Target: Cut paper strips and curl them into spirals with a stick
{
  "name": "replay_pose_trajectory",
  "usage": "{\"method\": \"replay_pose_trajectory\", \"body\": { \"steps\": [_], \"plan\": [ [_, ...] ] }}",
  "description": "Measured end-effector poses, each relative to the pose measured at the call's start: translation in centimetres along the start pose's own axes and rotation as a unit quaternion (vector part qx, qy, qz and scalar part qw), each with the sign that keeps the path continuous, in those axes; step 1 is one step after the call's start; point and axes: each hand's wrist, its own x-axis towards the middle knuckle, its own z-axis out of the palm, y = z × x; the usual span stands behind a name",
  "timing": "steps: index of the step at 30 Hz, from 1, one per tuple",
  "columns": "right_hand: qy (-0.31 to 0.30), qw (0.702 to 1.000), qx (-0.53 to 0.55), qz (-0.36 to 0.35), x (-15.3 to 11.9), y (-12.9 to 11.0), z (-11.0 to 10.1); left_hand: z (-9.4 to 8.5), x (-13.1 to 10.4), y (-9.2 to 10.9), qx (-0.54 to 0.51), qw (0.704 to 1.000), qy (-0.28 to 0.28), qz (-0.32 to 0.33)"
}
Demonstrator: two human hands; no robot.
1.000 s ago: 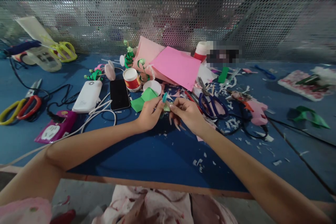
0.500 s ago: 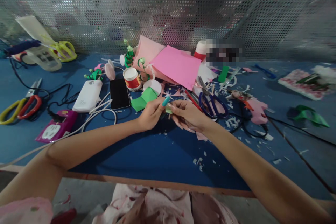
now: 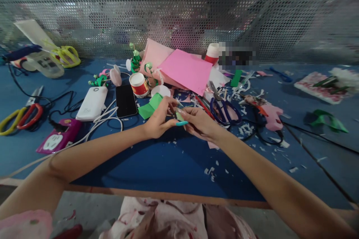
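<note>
Basically, lt grn paper point(image 3: 179, 116), btwn hands point(image 3: 158, 120) point(image 3: 202, 121), pinched in R

A small pale-green piece point(image 3: 178, 116) sits pinched in the right hand point(image 3: 201, 122).

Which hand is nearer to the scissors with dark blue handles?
Right. The right hand is just left of the dark blue scissors; the left hand is farther left, beyond the right hand.

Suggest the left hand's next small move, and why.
Probably close the left hand gently onto the pale-green piece: its teal-tipped thumb stands apart from its fingers, close to the piece, which the right hand appears to pinch at its fingertips.
</note>
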Motion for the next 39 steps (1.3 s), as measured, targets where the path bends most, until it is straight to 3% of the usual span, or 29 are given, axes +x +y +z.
{"method": "replay_pose_trajectory", "body": {
  "steps": [2,8,14,20,25,29,39],
  "plan": [
    [-0.01,1.0,-0.01,0.006,-0.1,-0.2,-0.1,-0.2,0.1,-0.2,0.016,1.0,0.003,0.015],
    [-0.007,1.0,0.009,-0.023,-0.2,-0.3,0.2,-0.3,0.5,-0.2,-0.041,0.992,-0.073,0.098],
    [-0.029,0.998,0.013,-0.047,-0.1,0.3,0.6,-0.2,0.4,0.0,-0.092,0.995,-0.02,0.021],
    [0.073,0.994,-0.06,-0.05,0.1,0.2,1.1,-0.1,0.1,-0.1,-0.071,0.997,0.035,0.006],
    [0.086,0.992,-0.082,-0.048,0.0,-0.1,0.7,-0.2,-0.2,-0.3,-0.084,0.996,0.017,-0.036],
    [0.061,0.991,-0.11,-0.041,-0.4,-0.7,0.8,-0.3,-0.2,-0.3,-0.068,0.997,-0.019,-0.04],
    [0.07,0.989,-0.121,-0.058,-0.3,-0.3,0.9,-0.4,0.1,0.1,-0.08,0.993,-0.072,-0.048]
  ]
}}
